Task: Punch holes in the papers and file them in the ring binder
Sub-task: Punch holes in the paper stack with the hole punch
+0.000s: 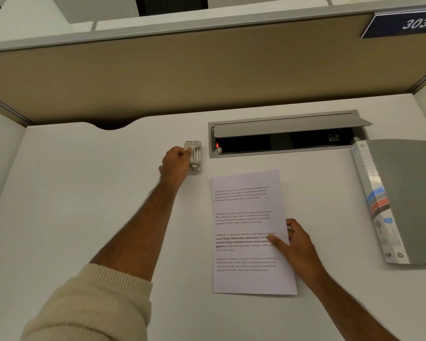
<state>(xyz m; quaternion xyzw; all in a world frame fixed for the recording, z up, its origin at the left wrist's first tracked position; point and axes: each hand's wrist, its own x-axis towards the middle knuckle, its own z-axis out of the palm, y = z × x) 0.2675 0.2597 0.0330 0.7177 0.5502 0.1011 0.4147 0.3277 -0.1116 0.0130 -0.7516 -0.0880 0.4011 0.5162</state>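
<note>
The task looks to be at its very start. The left hand (176,159) reaches toward the back of the tabletop (84,205), its fingers curled round the near-left side of the small metal hole punch (193,155), which sits on the surface just left of the open cable tray (285,134) set into the rear of the desk. The right hand (296,242) grips the right edge of the papers (246,232), thumb pressed on top over the printed text and fingers tucked at or under the edge; whether this is one sheet or a thin stack cannot be told. The papers lie flat near the middle of the tabletop, closer to the front edge, with no holes visible along any margin. The ring binder (399,200) lies closed against the right edge of the tabletop, spine toward the papers and well apart from them. By my judgement nothing is punched or filed yet: the punch must be brought to the papers, the holes made, the binder opened and the sheets threaded onto its rings.
</note>
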